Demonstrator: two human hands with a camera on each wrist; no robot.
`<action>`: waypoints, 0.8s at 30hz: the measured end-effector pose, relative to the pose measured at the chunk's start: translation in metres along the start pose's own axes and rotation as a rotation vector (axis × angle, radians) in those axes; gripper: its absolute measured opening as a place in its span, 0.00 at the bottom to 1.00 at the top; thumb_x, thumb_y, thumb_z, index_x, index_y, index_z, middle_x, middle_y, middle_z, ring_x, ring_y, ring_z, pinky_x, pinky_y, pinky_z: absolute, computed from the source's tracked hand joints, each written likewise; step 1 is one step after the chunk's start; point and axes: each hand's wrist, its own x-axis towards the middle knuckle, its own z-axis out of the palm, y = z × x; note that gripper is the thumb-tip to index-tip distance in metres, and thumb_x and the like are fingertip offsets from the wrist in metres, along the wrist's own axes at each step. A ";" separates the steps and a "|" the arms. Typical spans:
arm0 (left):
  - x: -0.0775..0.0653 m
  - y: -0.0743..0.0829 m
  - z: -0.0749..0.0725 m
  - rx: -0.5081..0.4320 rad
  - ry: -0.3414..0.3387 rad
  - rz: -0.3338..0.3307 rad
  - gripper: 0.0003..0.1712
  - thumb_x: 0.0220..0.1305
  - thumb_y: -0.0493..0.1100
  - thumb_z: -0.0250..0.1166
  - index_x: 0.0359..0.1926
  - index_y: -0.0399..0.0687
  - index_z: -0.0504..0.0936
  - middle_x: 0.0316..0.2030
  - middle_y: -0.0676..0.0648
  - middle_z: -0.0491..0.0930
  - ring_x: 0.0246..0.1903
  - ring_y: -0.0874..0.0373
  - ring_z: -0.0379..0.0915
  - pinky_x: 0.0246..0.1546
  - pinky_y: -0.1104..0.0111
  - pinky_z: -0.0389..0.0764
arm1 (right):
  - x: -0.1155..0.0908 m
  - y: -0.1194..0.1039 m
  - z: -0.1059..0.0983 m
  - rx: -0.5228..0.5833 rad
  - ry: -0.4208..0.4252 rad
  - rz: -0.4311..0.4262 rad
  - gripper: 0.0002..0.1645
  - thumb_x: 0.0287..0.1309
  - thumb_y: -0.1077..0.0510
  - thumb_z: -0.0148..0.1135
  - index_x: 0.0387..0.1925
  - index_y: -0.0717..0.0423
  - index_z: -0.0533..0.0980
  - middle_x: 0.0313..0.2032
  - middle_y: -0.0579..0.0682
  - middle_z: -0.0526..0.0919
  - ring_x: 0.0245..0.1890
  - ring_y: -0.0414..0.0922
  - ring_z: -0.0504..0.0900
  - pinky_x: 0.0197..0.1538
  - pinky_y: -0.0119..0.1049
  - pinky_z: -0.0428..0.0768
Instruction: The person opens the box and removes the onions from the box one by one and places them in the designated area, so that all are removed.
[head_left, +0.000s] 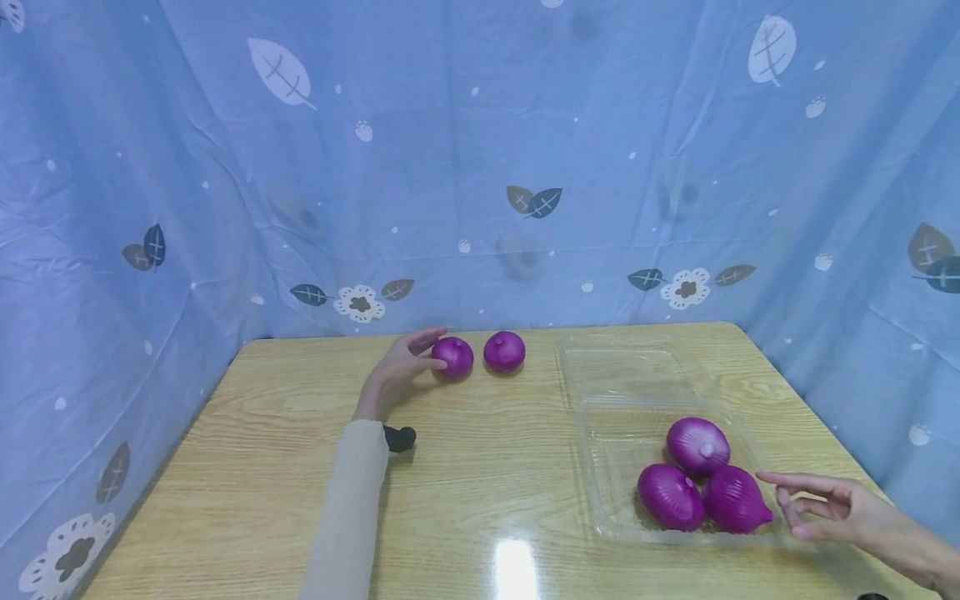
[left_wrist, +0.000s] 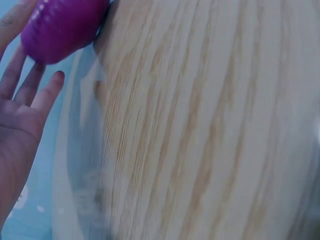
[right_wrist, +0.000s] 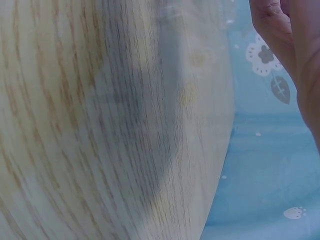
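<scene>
In the head view my left hand (head_left: 403, 364) is at the far side of the table, beside a purple onion (head_left: 453, 357). Its thumb lies at the onion's front and its fingers reach behind; the left wrist view shows fingers spread loosely by the onion (left_wrist: 67, 27). A second onion (head_left: 504, 352) sits just right of it. My right hand (head_left: 836, 510) is at the right edge of a clear plastic box (head_left: 600, 475), index finger stretched over the rim toward an onion (head_left: 733, 500). Two more onions, one behind (head_left: 697, 446) and one left (head_left: 670, 497), lie in the box.
The box's clear lid (head_left: 622, 371) lies folded back behind it on the wooden table (head_left: 262, 467). Blue patterned cloth (head_left: 450, 167) hangs behind and along both sides. A black strap piece (head_left: 400, 438) is at my left wrist.
</scene>
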 end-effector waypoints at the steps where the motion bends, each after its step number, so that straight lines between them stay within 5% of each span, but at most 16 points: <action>1: -0.002 0.000 -0.002 -0.011 0.011 -0.003 0.38 0.52 0.38 0.72 0.65 0.57 0.70 0.67 0.54 0.65 0.68 0.53 0.55 0.70 0.53 0.53 | 0.001 0.000 0.000 0.000 -0.001 -0.005 0.33 0.67 0.73 0.43 0.66 0.43 0.68 0.56 0.36 0.78 0.51 0.36 0.77 0.51 0.32 0.79; 6: -0.008 -0.002 -0.012 -0.033 0.019 0.017 0.37 0.54 0.39 0.72 0.65 0.57 0.70 0.67 0.54 0.65 0.68 0.55 0.56 0.70 0.54 0.54 | 0.002 0.001 0.000 0.005 -0.008 -0.026 0.32 0.67 0.74 0.43 0.66 0.45 0.68 0.57 0.35 0.77 0.51 0.36 0.77 0.51 0.32 0.79; 15: -0.017 0.000 -0.022 0.039 -0.031 0.229 0.29 0.60 0.31 0.65 0.63 0.40 0.71 0.64 0.40 0.69 0.66 0.48 0.62 0.62 0.62 0.69 | 0.003 0.001 -0.002 0.017 -0.024 -0.008 0.33 0.67 0.73 0.43 0.66 0.42 0.68 0.55 0.37 0.78 0.51 0.37 0.78 0.51 0.33 0.79; 24: -0.038 0.009 -0.003 -0.026 -0.179 0.254 0.28 0.59 0.29 0.65 0.61 0.32 0.71 0.60 0.35 0.71 0.62 0.47 0.66 0.63 0.52 0.65 | 0.002 0.001 -0.003 0.002 -0.008 0.016 0.34 0.68 0.73 0.42 0.65 0.37 0.70 0.52 0.38 0.80 0.50 0.37 0.78 0.50 0.35 0.80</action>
